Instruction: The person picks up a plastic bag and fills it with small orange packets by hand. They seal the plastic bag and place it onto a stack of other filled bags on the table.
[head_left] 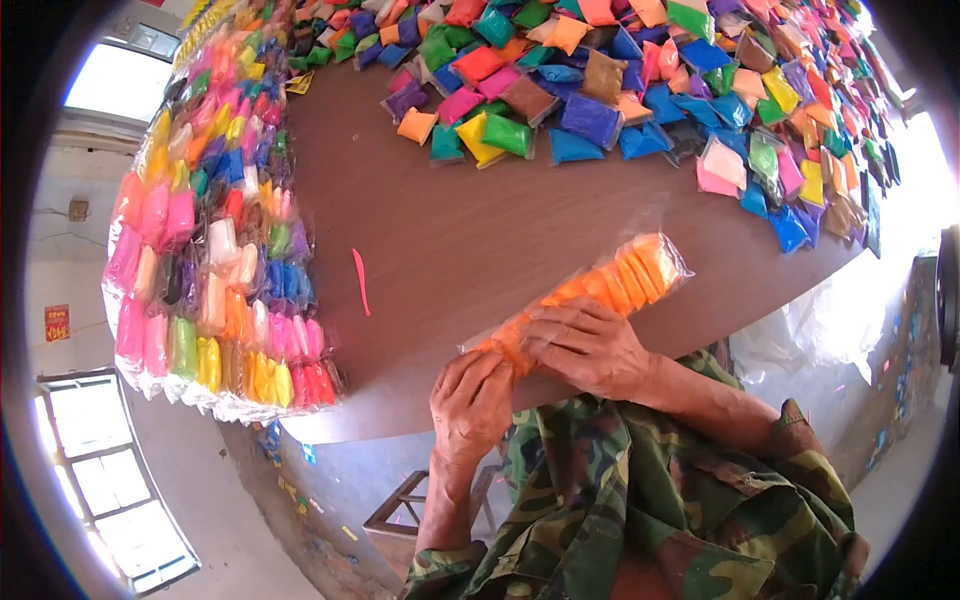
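A long clear plastic bag [640, 268] holds a row of orange packets, lying slantwise near the table's front edge. My left hand [474, 402] grips its lower left end, fingers curled over the plastic. Across the middle of the bag lies my right hand [590, 347], its fingers bent over the orange packets and pressing on them. The bag's upper right end sticks out past my right hand, its clear film loose there. My thumbs are partly hidden.
Many small coloured packets [590, 120] are heaped at the table's far side. Rows of filled long bags [215, 300] line the left edge. A pink plastic tool [360, 282] lies on the brown table [420, 220]. A stool [400, 505] stands below; white plastic sheeting [810, 325] hangs at right.
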